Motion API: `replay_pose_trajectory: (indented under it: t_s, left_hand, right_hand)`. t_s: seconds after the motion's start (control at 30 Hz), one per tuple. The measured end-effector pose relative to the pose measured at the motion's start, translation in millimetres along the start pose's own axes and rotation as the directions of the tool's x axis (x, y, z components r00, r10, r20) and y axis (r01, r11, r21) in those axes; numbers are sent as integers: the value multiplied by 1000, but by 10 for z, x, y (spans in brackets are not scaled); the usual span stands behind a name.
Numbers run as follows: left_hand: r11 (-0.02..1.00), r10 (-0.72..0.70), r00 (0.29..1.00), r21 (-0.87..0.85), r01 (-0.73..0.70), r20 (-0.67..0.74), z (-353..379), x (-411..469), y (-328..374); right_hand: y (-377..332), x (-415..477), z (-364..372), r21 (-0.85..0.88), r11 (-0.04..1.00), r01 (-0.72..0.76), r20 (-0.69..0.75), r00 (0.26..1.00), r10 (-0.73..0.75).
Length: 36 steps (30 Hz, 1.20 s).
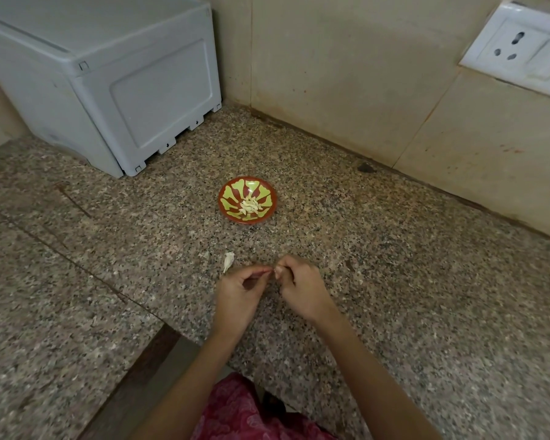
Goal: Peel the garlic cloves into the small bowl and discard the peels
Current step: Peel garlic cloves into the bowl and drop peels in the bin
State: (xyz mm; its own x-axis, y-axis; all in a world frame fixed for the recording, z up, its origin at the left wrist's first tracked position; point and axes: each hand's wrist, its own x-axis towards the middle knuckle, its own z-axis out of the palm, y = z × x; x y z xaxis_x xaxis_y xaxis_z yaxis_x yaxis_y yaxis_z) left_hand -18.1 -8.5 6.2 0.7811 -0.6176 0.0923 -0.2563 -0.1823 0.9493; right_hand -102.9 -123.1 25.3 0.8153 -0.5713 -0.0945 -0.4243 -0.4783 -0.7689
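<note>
Working over the granite worktop [394, 281], a little in from its front edge. Pinching a garlic clove [268, 270] between both hands. Left hand [240, 290] curled, gripping one end with thumb and forefinger tips. Right hand [302, 289] curled too, gripping the other end, with the fingertips of the two hands almost meeting. Clove mostly hidden by fingers, only a small pinkish sliver on show; can't tell how much skin left on it.

Just beyond the hands, toward the back edge: one loose white peel [228, 261] lying flat on the worktop, near the left fingertips but apart from them. Left of that, a fainter pale scrap [205, 255], too small to identify.

Further back, about mid-worktop and well apart from the hands: small bowl [227, 190], upright, with a red-brown rim and a green-yellow petal pattern inside. In its bottom, a little heap of peeled cloves [250, 206], pale, piled together.

At the back left corner of the worktop: grey plastic box [108, 84], close to the wall. On the right-hand wall, above the back edge: white socket plate [521, 49] with a switch. Near the back edge, right of the bowl: dark spot [365, 168] on the stone. At the front edge, bottom of view: pink patterned garment [245, 411].
</note>
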Motion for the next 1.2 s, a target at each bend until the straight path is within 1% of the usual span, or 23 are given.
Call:
replay_pose_trajectory:
  t_s: [0.1,0.23,0.3,0.37,0.43,0.5,0.63,0.77,0.93,1.07,1.1,1.2]
  left_hand:
    - [996,-65,998,-65,65,-1,5,2,-2]
    - [970,-186,981,-166,176,-47,23,28,0]
    - [956,-220,975,-208,208,-39,7,58,-25]
    - [948,-235,972,-224,226,-17,-10,67,-47]
    - [943,-248,969,-232,237,-19,-8,64,-46]
    - [941,-255,967,-233,244,-18,0,49,-32]
    - [934,-267,964,-250,254,-18,18,32,-41]
    - [930,-274,962,-256,264,-7,35,50,-32]
    - [925,-269,963,-271,266,26,16,68,-32]
    - [887,-304,951,-350,302,51,0,81,-18]
    - [869,-323,945,-378,319,54,3,85,-7]
    - [836,-357,932,-422,350,67,10,107,-1]
  right_hand:
    - [-19,-10,-26,45,998,-45,35,998,43]
    - [8,12,-18,79,991,-104,-20,994,106]
    - [45,29,-29,44,994,-102,8,995,101]
    - [80,34,-29,-22,997,-80,53,995,81]
    - [103,42,-34,-68,995,-68,47,996,71]
    - [105,37,-48,-78,996,-48,27,998,50]
    - [61,20,-102,-12,1000,-14,-5,1000,13]
    - [5,20,-110,135,991,-1,-31,999,5]
    - [37,62,-98,187,982,-36,-44,998,45]
    - [60,65,-103,224,973,-60,-10,998,64]
    - [77,61,-106,211,975,-67,2,998,68]
    - [108,37,-121,97,993,-73,60,996,67]
